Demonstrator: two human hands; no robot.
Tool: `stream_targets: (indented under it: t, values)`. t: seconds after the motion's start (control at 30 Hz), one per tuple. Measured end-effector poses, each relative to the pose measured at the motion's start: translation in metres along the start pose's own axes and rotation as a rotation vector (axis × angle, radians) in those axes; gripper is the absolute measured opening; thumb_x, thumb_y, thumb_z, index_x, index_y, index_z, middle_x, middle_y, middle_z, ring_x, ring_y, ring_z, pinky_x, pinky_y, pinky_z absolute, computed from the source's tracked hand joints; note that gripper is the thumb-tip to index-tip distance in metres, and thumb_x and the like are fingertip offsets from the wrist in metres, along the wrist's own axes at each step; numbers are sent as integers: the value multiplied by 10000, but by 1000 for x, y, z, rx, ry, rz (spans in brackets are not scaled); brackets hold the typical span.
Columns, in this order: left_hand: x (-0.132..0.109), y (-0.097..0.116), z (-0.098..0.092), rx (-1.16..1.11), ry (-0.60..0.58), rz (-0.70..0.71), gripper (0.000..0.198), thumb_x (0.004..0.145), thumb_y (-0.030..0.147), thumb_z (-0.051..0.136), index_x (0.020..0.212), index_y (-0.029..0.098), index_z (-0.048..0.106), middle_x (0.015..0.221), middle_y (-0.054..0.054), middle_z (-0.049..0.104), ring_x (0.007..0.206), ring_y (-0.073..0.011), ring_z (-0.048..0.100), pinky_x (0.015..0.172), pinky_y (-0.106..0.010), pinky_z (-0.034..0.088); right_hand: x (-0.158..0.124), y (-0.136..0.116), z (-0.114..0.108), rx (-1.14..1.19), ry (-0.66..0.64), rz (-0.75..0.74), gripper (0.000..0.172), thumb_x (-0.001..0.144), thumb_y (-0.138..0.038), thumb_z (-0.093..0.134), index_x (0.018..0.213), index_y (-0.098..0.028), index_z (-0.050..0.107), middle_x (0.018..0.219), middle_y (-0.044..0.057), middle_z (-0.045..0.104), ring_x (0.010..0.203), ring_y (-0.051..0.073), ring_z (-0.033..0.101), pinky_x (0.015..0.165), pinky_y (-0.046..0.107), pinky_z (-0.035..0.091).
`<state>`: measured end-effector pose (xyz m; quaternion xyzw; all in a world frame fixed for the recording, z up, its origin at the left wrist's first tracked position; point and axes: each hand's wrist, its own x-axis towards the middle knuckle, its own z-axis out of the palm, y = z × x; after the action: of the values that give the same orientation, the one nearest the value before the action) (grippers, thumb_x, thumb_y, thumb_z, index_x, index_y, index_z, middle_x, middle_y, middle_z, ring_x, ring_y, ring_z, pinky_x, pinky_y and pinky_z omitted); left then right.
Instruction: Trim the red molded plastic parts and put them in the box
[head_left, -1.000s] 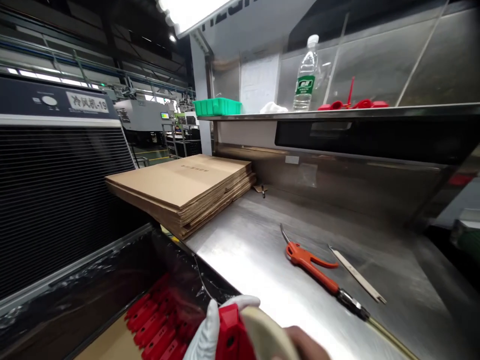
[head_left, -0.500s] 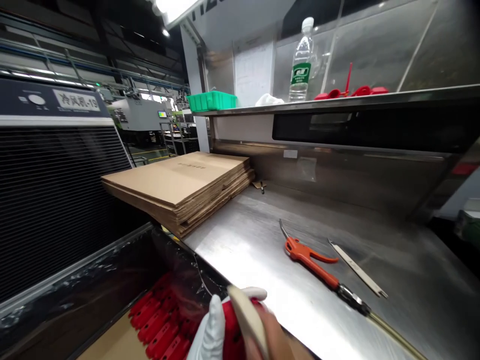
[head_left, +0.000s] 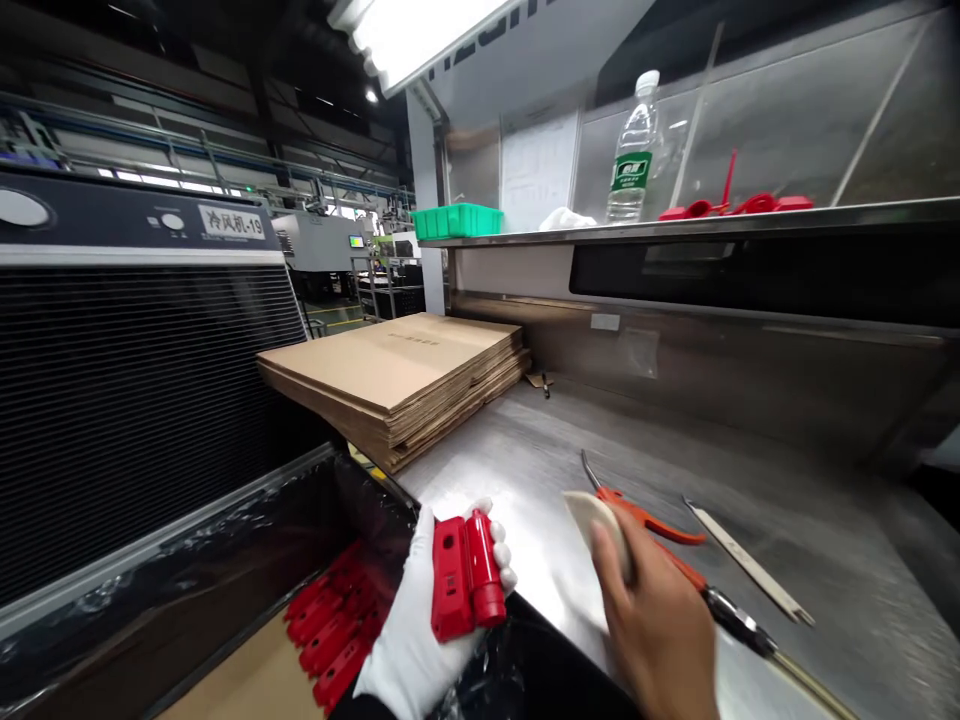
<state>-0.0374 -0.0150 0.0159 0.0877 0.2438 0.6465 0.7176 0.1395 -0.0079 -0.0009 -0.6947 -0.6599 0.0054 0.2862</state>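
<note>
In my white-gloved left hand (head_left: pixel 427 625) lies a red plastic part (head_left: pixel 459 578), a flat block with a hole beside a round, glossy barrel. My fingers wrap round its right side, above the front edge of the bench. My bare right hand (head_left: pixel 656 610) grips a flat, cream-coloured piece with a curved edge (head_left: pixel 596 520); I cannot make out its kind. That piece is apart from the red part. Just behind my right hand lies an orange air blow gun (head_left: pixel 679 567), partly covered by the hand. Similar red parts (head_left: pixel 334 625) lie in rows in the box at lower left.
A black-lined box (head_left: pixel 225 600) stands left of the metal bench (head_left: pixel 517 440). Flat cardboard sheets (head_left: pixel 397 365) are stacked at the back left. A slim pale tool (head_left: pixel 750 565) lies at right. The shelf above holds a green bin (head_left: pixel 457 220), a water bottle (head_left: pixel 632 160) and red pieces (head_left: pixel 772 204).
My hands have moved apart. The cream piece has come off the red part and moved right; the red part now faces up in my left palm. The view has shifted slightly left.
</note>
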Motion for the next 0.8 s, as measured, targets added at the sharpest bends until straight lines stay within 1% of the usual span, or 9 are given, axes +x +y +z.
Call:
stream_targets:
  t: [0.07, 0.17, 0.27, 0.33, 0.37, 0.47, 0.57, 0.67, 0.8]
  values:
    - [-3, 4, -5, -99, -10, -75, 407, 988, 421, 470, 1221, 93, 536, 893, -95, 636, 718, -171, 640, 690, -300, 555, 45, 3, 10, -72, -152, -63, 448, 1057, -435, 299, 1305, -207, 594, 1124, 99, 722, 969, 318, 706, 743, 386, 553]
    - [-7, 6, -14, -209, -15, -139, 437, 979, 447, 484, 1226, 92, 546, 907, -103, 643, 752, -189, 652, 733, -329, 558, 84, 19, 13, -137, -255, -134, 524, 1042, -404, 343, 1479, -123, 413, 1242, 182, 642, 1078, 348, 649, 844, 433, 527]
    - [-10, 7, -21, -209, -29, -113, 361, 947, 424, 567, 1127, 113, 600, 837, -75, 657, 707, -189, 655, 712, -349, 564, 89, 54, 6, -192, -399, -199, 675, 926, -416, 574, 1498, -105, 395, 1458, 205, 480, 1323, 376, 467, 1068, 482, 402]
    - [-11, 9, -24, -212, -47, -104, 339, 934, 431, 589, 1086, 128, 613, 831, -72, 666, 737, -207, 669, 717, -390, 580, 85, 77, 3, -214, -505, -229, 801, 793, -434, 713, 1477, -117, 441, 1523, 197, 408, 1395, 404, 362, 1137, 518, 308]
    - [-11, 10, -26, -224, -55, -115, 344, 930, 442, 592, 1089, 138, 611, 852, -77, 671, 777, -222, 678, 730, -418, 589, 83, 86, 3, -215, -537, -244, 830, 751, -446, 741, 1469, -139, 458, 1528, 182, 409, 1395, 407, 357, 1142, 521, 296]
    - [-11, 13, -30, -274, -82, -165, 373, 933, 480, 568, 1137, 169, 589, 843, -68, 658, 785, -227, 679, 717, -445, 605, 84, 103, 8, -198, -514, -289, 690, 834, -447, 623, 1451, -182, 462, 1472, 134, 485, 1322, 364, 435, 1116, 492, 312]
    - [-13, 16, -33, -361, -145, -179, 361, 976, 467, 478, 1195, 189, 549, 771, -21, 606, 671, -173, 640, 670, -381, 607, 87, 113, 14, -192, -446, -281, 564, 926, -398, 467, 1418, -122, 463, 1379, 169, 548, 1229, 372, 490, 1061, 530, 331]
    - [-17, 17, -32, -414, -211, -137, 309, 1008, 434, 403, 1168, 203, 531, 738, 9, 554, 628, -144, 605, 690, -363, 602, 87, 124, 17, -168, -420, -296, 549, 912, -482, 507, 1344, -144, 538, 1343, 169, 549, 1176, 392, 498, 1015, 542, 357]
    - [-19, 18, -26, -247, -168, -90, 324, 991, 480, 416, 1123, 216, 549, 800, -24, 585, 671, -164, 615, 711, -380, 576, 79, 134, 19, -125, -374, -308, 489, 932, -531, 462, 1155, -130, 632, 1161, 195, 588, 1052, 386, 534, 941, 554, 406]
